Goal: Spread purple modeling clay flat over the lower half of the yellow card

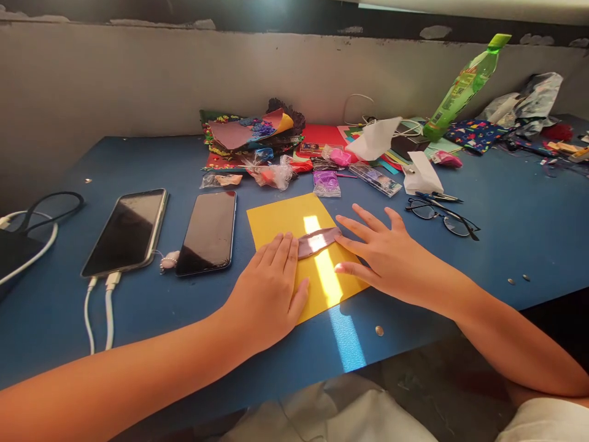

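A yellow sheet (288, 218) lies flat on the blue table (506, 233). A purple strip (317, 240) lies across its middle. My left hand (271, 288) rests flat on the sheet with fingers together and stretched, its fingertips touching the strip's left end. My right hand (381, 252) lies open with fingers spread, pressing on the sheet at the strip's right end. Neither hand grips anything.
Two phones (126, 232) (208, 232) lie left of the sheet, with white cables (99, 307). Glasses (442, 216) lie to the right. A pile of craft papers and small bags (257, 138) and a green bottle (460, 89) stand at the back by the wall.
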Tool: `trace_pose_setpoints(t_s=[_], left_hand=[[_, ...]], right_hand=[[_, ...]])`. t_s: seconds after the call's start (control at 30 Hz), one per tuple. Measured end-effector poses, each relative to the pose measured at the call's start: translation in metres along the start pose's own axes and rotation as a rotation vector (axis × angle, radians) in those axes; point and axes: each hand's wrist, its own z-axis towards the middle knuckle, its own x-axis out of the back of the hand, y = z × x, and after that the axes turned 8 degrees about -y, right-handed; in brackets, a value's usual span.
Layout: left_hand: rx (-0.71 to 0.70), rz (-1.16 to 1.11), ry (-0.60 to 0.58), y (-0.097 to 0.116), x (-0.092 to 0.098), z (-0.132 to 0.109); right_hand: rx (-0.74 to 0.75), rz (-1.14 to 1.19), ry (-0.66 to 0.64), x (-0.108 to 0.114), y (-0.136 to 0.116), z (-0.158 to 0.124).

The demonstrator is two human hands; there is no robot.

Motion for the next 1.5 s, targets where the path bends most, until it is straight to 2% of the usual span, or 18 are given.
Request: trace_pose_setpoints(t_s=[0.13, 0.27, 0.37, 0.53, 0.7, 1.0, 1.17, 1.5], left_hand=[[0.009, -0.026, -0.016, -0.001, 0.000, 0.000], [0.005, -0.027, -0.020, -0.001, 0.001, -0.001], [0.010, -0.022, -0.019, -0.001, 0.001, 0.000], [0.014, -0.040, -0.039, 0.000, 0.001, 0.000], [0.016, -0.047, -0.042, -0.001, 0.000, 0.000], [0.038, -0.100, -0.085, -0.001, 0.000, -0.002], [0.026, -0.104, -0.110, 0.000, 0.005, 0.000], [-0.024, -0.183, -0.193, -0.001, 0.008, 0.003]], right_hand=[[-0.046, 0.011, -0.012, 0.001, 0.000, 0.003], [-0.165, 0.001, -0.123, 0.004, -0.002, 0.007], [-0.155, 0.012, -0.183, 0.004, -0.004, 0.009], [-0.200, 0.005, -0.133, 0.003, -0.005, 0.011], [-0.156, 0.026, -0.143, -0.001, -0.004, 0.013], [-0.127, 0.023, 0.077, -0.013, -0.006, 0.012], [-0.096, 0.033, 0.138, -0.016, -0.007, 0.010], [-0.146, 0.082, 0.088, -0.013, -0.010, 0.011]])
